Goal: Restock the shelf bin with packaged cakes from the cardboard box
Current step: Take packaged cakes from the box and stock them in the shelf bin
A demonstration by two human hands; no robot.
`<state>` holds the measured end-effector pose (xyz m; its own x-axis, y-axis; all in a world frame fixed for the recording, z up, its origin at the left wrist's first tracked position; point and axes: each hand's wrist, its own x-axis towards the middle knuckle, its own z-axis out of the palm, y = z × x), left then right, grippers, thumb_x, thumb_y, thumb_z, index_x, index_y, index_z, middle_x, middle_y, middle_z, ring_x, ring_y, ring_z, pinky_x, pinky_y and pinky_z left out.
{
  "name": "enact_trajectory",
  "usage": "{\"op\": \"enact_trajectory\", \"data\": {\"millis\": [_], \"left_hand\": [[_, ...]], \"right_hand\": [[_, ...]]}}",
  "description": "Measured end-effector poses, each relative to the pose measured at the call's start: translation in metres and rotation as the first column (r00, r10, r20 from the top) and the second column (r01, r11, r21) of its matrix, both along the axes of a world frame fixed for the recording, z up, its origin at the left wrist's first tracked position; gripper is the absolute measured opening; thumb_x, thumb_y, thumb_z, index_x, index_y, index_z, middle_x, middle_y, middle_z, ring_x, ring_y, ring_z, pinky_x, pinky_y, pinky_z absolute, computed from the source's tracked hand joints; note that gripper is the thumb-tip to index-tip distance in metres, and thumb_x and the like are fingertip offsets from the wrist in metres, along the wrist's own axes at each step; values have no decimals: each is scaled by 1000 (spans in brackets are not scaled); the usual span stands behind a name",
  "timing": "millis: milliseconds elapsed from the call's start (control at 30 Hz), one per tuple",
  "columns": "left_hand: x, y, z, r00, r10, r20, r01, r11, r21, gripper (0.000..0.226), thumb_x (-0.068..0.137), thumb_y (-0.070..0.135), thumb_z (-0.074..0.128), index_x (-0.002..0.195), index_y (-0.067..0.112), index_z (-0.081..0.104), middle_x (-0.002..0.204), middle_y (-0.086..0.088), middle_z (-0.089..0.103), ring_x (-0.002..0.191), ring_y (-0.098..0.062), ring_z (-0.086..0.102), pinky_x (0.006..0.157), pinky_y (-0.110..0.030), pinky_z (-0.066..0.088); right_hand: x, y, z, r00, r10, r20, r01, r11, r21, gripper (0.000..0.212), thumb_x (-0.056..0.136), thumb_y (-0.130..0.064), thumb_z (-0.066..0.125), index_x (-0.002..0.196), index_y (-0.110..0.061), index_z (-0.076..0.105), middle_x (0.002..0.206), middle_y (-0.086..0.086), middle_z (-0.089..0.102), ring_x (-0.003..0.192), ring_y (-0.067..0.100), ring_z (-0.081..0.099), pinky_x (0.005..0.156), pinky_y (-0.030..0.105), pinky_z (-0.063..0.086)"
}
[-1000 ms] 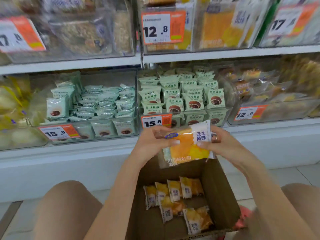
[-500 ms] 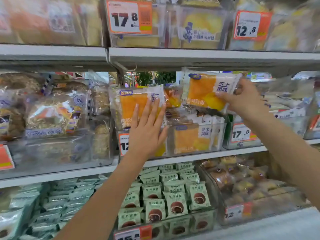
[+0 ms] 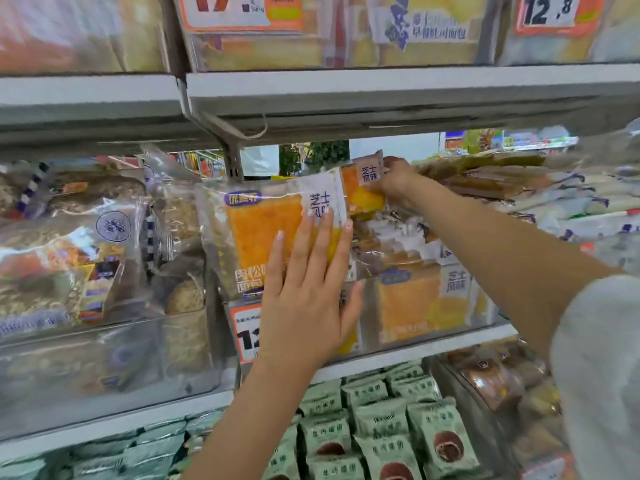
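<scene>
Shelf [image 3: 381, 86] above; clear bin [image 3: 429, 327] below it, holding cakes. My left hand [image 3: 308, 292] — open, fingers flat — presses a front cake [image 3: 256, 237] upright at the bin's rim. My right hand [image 3: 396, 180] grips a second cake [image 3: 362, 188] over the bin's back.

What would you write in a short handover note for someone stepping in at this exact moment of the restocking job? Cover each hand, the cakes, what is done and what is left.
Left hand: flat, open, pressing an upright orange cake pack against the clear shelf bin.
Right hand: gripping a second cake pack, reaching it in behind the front one.
Done: both packs are up at the bin, which already holds several.
Left: seat both packs and let go. The cardboard box is out of view.
</scene>
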<state>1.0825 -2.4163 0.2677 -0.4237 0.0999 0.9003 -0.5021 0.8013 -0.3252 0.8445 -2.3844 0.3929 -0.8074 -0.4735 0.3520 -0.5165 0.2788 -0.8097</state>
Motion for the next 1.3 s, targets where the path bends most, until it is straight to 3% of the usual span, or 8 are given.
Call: {"op": "enact_trajectory", "data": {"millis": [267, 600, 733, 833, 1000, 1100, 1200, 1300], "left_hand": [[-1, -3, -1, 1000, 7, -20, -7, 1000, -26, 58, 97, 45, 31, 143, 12, 41, 150, -13, 34, 141, -30, 27, 115, -50, 20], [-2, -1, -2, 1000, -1, -3, 1, 1000, 10, 56, 96, 41, 30, 142, 11, 43, 150, -12, 35, 142, -29, 27, 115, -50, 20], [4, 2, 3, 997, -48, 55, 44, 997, 59, 55, 97, 37, 28, 145, 12, 39, 152, -12, 32, 143, -27, 24, 117, -46, 16], [17, 9, 2, 986, -132, 103, 126, 990, 70, 52, 99, 32, 29, 147, 13, 34, 152, -12, 32, 143, -27, 24, 118, -44, 14], [60, 47, -68, 937, -348, 39, 344, 935, 84, 47, 93, 21, 39, 138, 6, 42, 140, -14, 49, 132, -29, 40, 112, -46, 26], [87, 72, -152, 895, -419, 154, 386, 900, 203, 37, 82, 15, 46, 119, 10, 50, 115, -12, 63, 108, -28, 52, 96, -41, 36], [120, 100, -237, 822, -441, 360, 244, 844, 477, 34, 77, 19, 42, 107, 13, 56, 98, -5, 67, 92, -23, 58, 82, -34, 42], [156, 122, -302, 678, -479, 558, -83, 704, 706, 37, 83, 16, 44, 118, 14, 57, 104, -2, 64, 95, -22, 63, 81, -32, 48]], "right_hand": [[-7, -13, -8, 961, -128, -246, 179, 963, 199, 63, 89, -34, 62, 135, -3, 33, 131, 18, 50, 120, 31, 51, 85, 30, 42], [12, 14, -8, 992, -129, -9, 129, 979, 159, 63, 87, -33, 65, 136, -3, 41, 132, 14, 51, 120, 33, 51, 101, 40, 44], [59, 53, -16, 992, -81, 97, 84, 996, -31, 57, 94, -21, 55, 141, -2, 30, 125, 11, 52, 106, 24, 54, 85, 35, 47], [112, 100, -35, 999, -50, -19, 46, 986, -161, 42, 96, -15, 49, 135, -7, 35, 107, 3, 48, 82, 12, 53, 70, 28, 47], [181, 176, -120, 904, -113, -411, -9, 959, -284, 12, 97, -12, 48, 108, -13, 50, 100, -1, 55, 89, 12, 53, 78, 23, 44], [215, 204, -211, 904, -89, -418, 23, 987, -161, 13, 94, -7, 48, 102, -16, 52, 93, -1, 54, 78, 11, 53, 67, 22, 44], [245, 222, -319, 958, 69, -278, -19, 984, 179, 18, 93, -10, 49, 108, -18, 53, 95, -5, 52, 85, 15, 55, 70, 26, 43], [265, 239, -418, 957, 287, -31, -221, 798, 561, 35, 92, -16, 50, 126, -23, 46, 118, -2, 54, 110, 17, 53, 88, 30, 45]]}}
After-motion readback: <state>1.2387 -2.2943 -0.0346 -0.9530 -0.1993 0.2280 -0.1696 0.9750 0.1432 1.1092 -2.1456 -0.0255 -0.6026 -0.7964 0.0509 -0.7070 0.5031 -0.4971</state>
